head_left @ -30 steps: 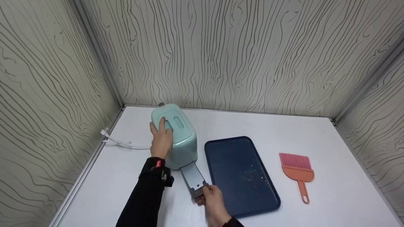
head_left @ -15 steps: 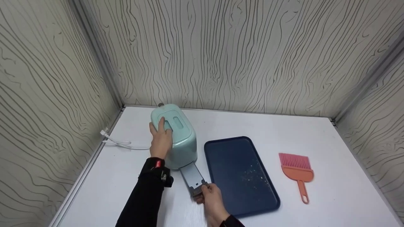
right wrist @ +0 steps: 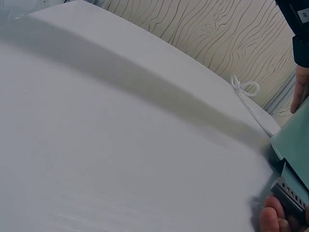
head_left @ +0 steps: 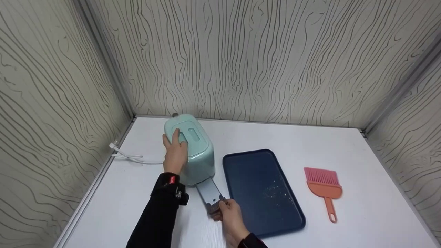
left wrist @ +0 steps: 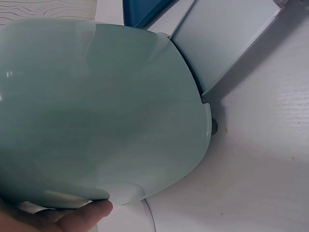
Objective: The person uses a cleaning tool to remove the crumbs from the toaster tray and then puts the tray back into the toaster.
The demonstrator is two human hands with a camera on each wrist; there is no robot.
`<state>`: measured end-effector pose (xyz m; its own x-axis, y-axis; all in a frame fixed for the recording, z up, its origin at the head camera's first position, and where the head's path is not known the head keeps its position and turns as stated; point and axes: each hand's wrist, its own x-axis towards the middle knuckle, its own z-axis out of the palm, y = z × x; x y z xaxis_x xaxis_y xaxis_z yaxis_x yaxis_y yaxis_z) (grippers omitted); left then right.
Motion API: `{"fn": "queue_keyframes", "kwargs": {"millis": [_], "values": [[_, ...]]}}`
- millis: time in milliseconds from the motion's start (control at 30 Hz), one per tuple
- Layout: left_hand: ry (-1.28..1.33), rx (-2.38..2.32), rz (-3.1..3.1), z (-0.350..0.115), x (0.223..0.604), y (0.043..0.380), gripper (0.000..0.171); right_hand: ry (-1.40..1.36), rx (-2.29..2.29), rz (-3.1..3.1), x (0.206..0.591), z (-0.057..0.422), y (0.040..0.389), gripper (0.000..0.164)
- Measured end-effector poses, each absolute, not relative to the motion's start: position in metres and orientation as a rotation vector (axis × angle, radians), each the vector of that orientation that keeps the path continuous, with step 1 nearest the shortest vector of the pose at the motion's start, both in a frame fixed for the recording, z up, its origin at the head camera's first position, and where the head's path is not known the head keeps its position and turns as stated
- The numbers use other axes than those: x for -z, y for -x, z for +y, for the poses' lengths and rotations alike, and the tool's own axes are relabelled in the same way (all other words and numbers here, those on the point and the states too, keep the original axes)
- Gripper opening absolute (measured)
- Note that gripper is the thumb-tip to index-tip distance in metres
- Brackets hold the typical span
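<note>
A mint-green toaster [head_left: 200,165] stands at the table's left. My left hand [head_left: 175,156] holds it from above, with some fingers over the top by the slots and others down its left side. In the left wrist view, fingertips [left wrist: 94,212] lie against the lower edge of the toaster's shell. A silver crumb tray [head_left: 208,191] sticks partly out from under the near end. Its dark ridged handle [right wrist: 289,198] is pinched by my right hand [head_left: 232,217], thumb on top and fingers beneath. The crumb tray's inner end is hidden inside the toaster.
A navy-blue tray [head_left: 248,175] with scattered crumbs [head_left: 277,193] lies just right of the toaster. Farther right is an orange brush [head_left: 324,187] with pink bristles. A white cord [head_left: 129,156] lies to the toaster's left. Patterned walls [head_left: 241,62] border the white table.
The crumb tray's handle and my right hand have shifted very slightly away from me, toward the toaster. My left hand stays in place on the toaster.
</note>
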<state>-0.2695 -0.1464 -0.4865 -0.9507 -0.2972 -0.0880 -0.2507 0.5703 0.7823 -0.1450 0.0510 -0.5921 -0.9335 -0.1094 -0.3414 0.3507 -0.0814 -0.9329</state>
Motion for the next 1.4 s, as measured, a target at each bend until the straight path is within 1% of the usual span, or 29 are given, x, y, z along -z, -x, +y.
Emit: {"fn": "queue_keyframes", "kwargs": {"millis": [167, 400, 867, 1167, 1400], "values": [[-0.472, 1.349, -2.738, -0.146, 0.487, 0.269, 0.062, -0.337, 2.084, 1.856, 0.589, 0.047, 0.145, 0.022], [-0.486, 1.353, -2.744, -0.148, 0.487, 0.27, 0.062, -0.371, 2.036, 1.859, 0.586, 0.045, 0.149, 0.024], [-0.463, 1.355, -2.741, -0.147, 0.488, 0.271, 0.063, -0.393, 2.011, 1.877, 0.585, 0.045, 0.153, 0.026], [-0.49, 1.371, -2.734, -0.147, 0.487, 0.27, 0.063, -0.409, 2.023, 1.846, 0.586, 0.039, 0.16, 0.023], [-0.475, 1.355, -2.736, -0.146, 0.488, 0.271, 0.062, -0.37, 1.999, 1.875, 0.588, 0.034, 0.166, 0.026]]}}
